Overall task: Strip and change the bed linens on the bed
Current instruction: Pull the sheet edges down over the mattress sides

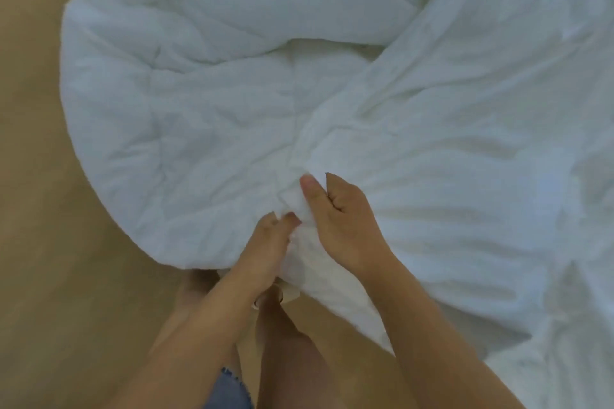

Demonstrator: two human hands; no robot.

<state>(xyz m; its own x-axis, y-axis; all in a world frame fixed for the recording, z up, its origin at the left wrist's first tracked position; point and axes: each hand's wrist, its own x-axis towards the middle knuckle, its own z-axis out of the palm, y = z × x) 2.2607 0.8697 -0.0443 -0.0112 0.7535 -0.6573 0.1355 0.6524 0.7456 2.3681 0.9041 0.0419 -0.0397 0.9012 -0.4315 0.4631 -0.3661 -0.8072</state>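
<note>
A thick white quilted duvet (pixel 186 103) lies bunched in folds across the upper left of the head view. A thinner white cover sheet (pixel 465 176) spreads wrinkled over the right side and overlaps the duvet. My left hand (pixel 265 242) grips a fold of white fabric at the near edge, fingers curled into it. My right hand (pixel 342 219) holds the same bunch just to the right, thumb pressed on top and fingers tucked under the cloth. Both hands sit close together, almost touching.
A tan floor (pixel 40 209) runs along the left side and under me. My bare legs and denim shorts (pixel 229 388) show at the bottom, with feet right beside the duvet's near edge.
</note>
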